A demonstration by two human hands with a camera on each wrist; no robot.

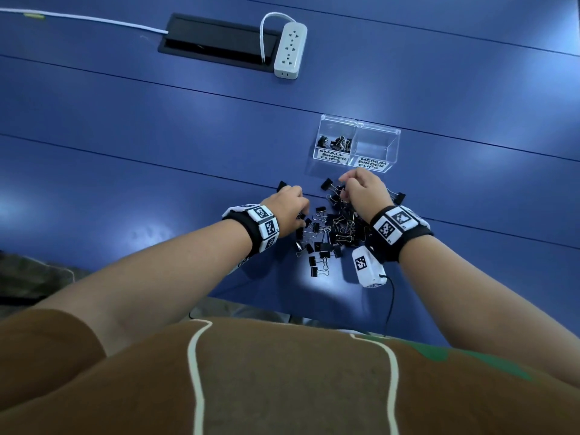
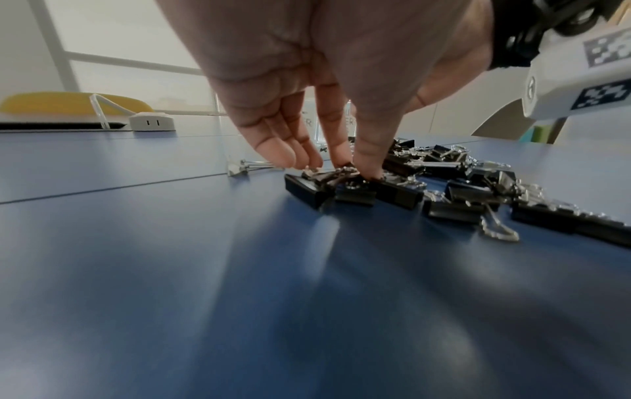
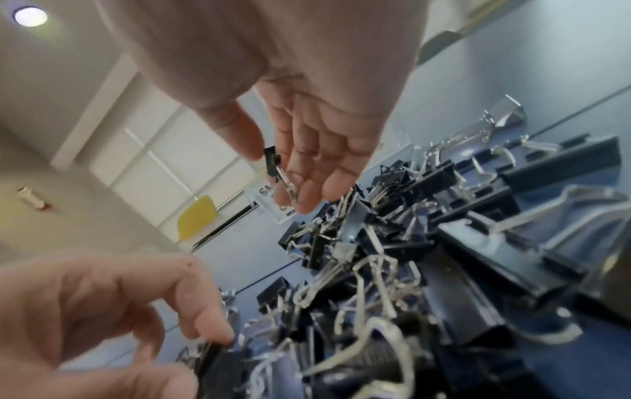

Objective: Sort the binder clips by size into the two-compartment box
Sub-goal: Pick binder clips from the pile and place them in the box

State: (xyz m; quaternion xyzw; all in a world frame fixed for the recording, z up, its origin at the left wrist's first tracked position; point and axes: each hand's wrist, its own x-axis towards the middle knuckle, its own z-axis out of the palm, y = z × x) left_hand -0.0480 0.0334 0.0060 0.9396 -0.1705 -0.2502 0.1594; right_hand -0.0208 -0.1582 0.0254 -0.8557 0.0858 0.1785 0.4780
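Note:
A heap of black binder clips (image 1: 332, 229) lies on the blue table, just in front of the clear two-compartment box (image 1: 357, 142). Its left cell, labelled small, holds several small clips (image 1: 337, 142); the right cell, labelled medium (image 1: 376, 146), shows no clips. My right hand (image 1: 343, 191) hovers over the heap's far side and pinches a small black clip (image 3: 271, 162) between thumb and fingers. My left hand (image 2: 355, 170) is down at the heap's left edge, thumb and index finger pinching the wire handles of a clip (image 2: 345, 175) that lies on the table.
A white power strip (image 1: 290, 50) and a black cable hatch (image 1: 216, 40) sit at the far side of the table. Single clips (image 1: 281, 185) lie apart left of the heap. The table's near edge (image 1: 282, 301) runs close to my body.

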